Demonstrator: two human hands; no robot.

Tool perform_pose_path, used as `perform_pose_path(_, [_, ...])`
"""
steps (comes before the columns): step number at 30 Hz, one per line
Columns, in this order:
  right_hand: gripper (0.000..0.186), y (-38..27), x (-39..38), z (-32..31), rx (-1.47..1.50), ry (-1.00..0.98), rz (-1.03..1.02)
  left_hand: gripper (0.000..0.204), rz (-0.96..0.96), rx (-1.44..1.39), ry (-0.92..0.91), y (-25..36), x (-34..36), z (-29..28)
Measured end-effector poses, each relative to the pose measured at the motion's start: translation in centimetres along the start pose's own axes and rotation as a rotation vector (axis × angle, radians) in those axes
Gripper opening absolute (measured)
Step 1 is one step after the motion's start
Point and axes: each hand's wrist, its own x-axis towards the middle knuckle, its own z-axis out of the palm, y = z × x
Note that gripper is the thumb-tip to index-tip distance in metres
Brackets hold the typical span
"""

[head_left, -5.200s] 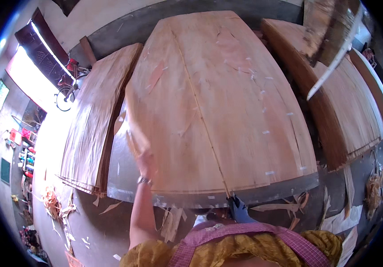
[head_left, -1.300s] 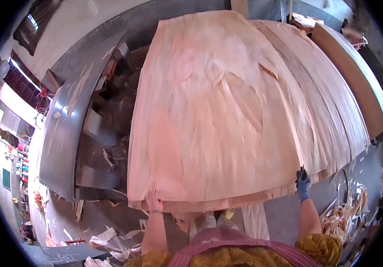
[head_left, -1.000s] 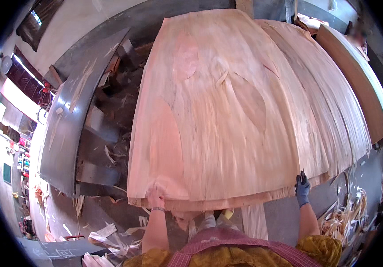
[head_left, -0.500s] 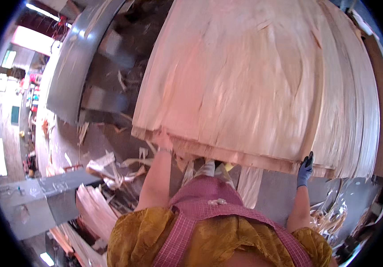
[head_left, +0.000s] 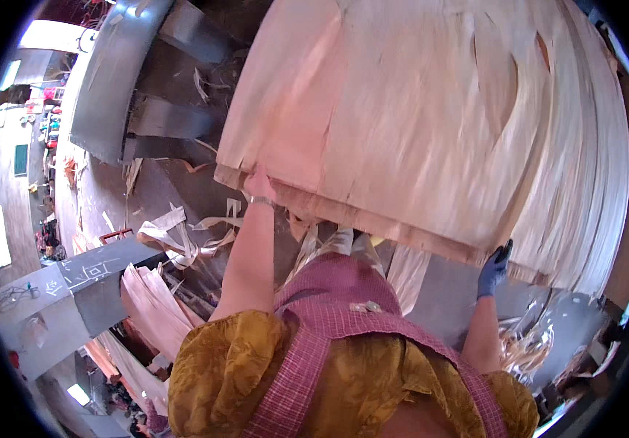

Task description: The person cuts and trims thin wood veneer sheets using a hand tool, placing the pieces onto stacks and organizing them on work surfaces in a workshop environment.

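A broad, pale wood veneer sheet (head_left: pixel 402 124) lies on top of a stack of similar sheets, its surface rippled, with lengthwise splits toward the right. My left hand (head_left: pixel 259 185), bare and with a band at the wrist, grips the sheet's near edge close to the left corner. At the near edge farther right, my right hand (head_left: pixel 494 271) wears a dark blue glove and pinches the veneer. The fingertips of both hands are partly hidden by the sheet. Below the top sheet, the uneven brownish edges of the stack (head_left: pixel 373 228) show.
Torn veneer scraps (head_left: pixel 176 233) litter the floor on the left. A grey metal beam (head_left: pixel 95 274) and pinkish veneer pieces (head_left: pixel 155 310) are at lower left. A long metal panel (head_left: pixel 113 87) stands at upper left. Tangled strips (head_left: pixel 530 347) lie at lower right.
My left hand has moved farther away and slightly left, along with the sheet's left corner. My right hand has shifted slightly left. The splits and ripples on the veneer have changed position.
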Motion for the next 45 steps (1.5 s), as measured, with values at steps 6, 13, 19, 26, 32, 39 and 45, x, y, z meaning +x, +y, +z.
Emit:
perform_pose_path(6, [0.046, -2.0, 1.5, 0.2, -0.041, -0.074, 0.203, 0.022, -0.126, 0.260, -0.054, -0.2, -0.8, 0.2])
perform_pose_path(13, [0.045, 2.2, 1.9, 1.5, -0.126, 0.120, 0.065, 0.018, -0.262, 0.235, -0.155, 0.4, 1.5, -0.2])
perform_pose_path(19, [0.046, 1.2, 1.4, 1.1, -0.258, 0.095, 0.178, 0.017, -0.380, 0.402, -0.287, 1.1, 3.6, -0.8])
perform_pose_path(26, [0.044, 3.8, 1.7, 2.4, -0.257, 0.226, 0.059, 0.020, -0.433, 0.345, -0.382, 0.9, 3.9, -1.6])
perform_pose_path(32, [0.045, 0.9, 1.9, -0.5, -0.201, 0.055, 0.255, 0.021, -0.480, 0.531, -0.316, 1.6, 3.5, -0.4])
perform_pose_path(39, [0.058, 2.2, 0.1, -1.0, 0.053, 0.124, 0.234, 0.024, 0.398, 1.155, -0.170, 2.8, -5.7, 3.7])
perform_pose_path(45, [0.025, 4.6, -4.8, -7.1, 0.018, 0.200, 0.258, 0.067, 1.463, 1.617, -1.099, -1.8, -29.2, 10.0])
